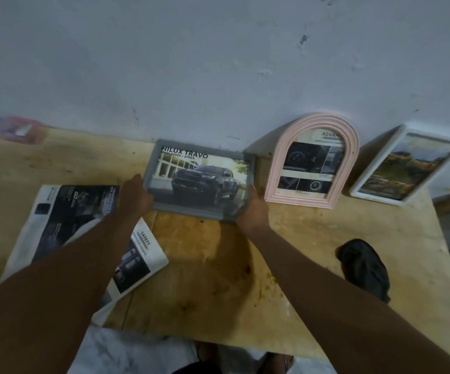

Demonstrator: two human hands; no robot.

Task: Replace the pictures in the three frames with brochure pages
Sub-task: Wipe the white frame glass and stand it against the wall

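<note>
Grey frame (pixel 197 211) at back of worktop (pixel 205 265), tilted toward wall (pixel 218 63), showing truck page headed "HILUX TRAVO". Left hand (pixel 135 197) grips its left edge and right hand (pixel 253 209) grips its lower right corner; fingers behind frame are hidden. Pink arched frame (pixel 299 199) stands just beside on right, leaning on wall, brochure page inside. White frame (pixel 377 197) further right, also leaning. Open brochure (pixel 64 220) lies left, partly under left forearm. Dark crumpled thing (pixel 364 265) near right edge. Blurred pink container (pixel 20 130) far left.
</note>
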